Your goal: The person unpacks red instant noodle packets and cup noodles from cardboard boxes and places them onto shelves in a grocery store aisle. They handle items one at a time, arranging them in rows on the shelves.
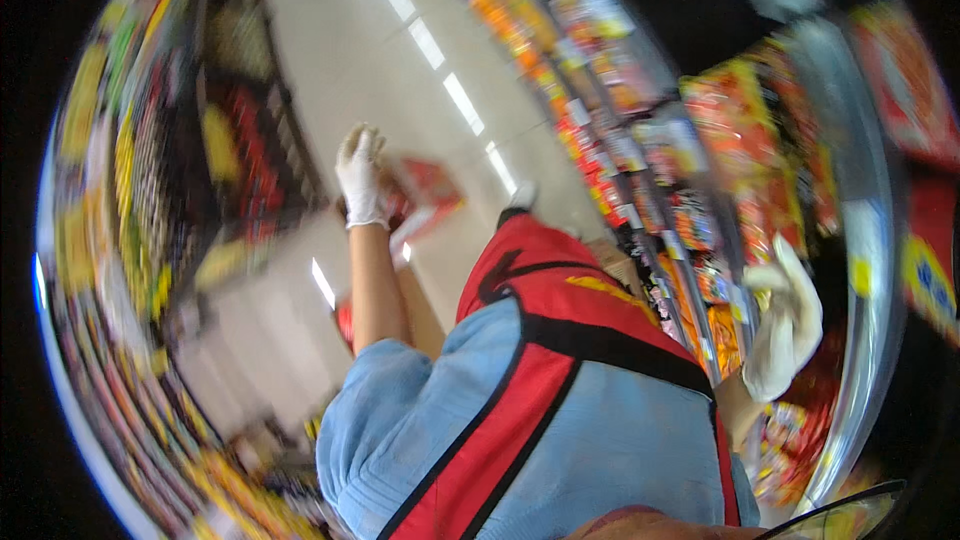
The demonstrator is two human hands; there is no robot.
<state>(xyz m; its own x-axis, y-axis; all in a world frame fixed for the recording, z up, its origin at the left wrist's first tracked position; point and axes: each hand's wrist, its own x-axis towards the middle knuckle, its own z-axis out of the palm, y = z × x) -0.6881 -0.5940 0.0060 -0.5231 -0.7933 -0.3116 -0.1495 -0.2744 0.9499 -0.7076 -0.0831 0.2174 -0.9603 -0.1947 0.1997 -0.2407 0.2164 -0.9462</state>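
My left hand (361,176), in a white glove, reaches out over the aisle floor with its fingers bent. Motion blur hides whether the fingers touch anything. Just right of it and lower down is a red and white thing (430,191), perhaps a carton or package. A tan surface (420,311), maybe cardboard, shows beside my left forearm. My right hand (784,322), gloved too, is at the right-hand shelves with thumb and fingers apart. Nothing shows in its grasp. Its fingertips are close to red and orange packets (754,221); contact is unclear.
Tiered shelves (652,199) of bright packaged goods run along the right, with price tags on their edges. More stocked shelves (135,202) line the left, badly blurred. Dark crates or bins (251,142) stand beside the glossy tiled floor (337,30). A shoe (523,196) shows past my red apron (540,259).
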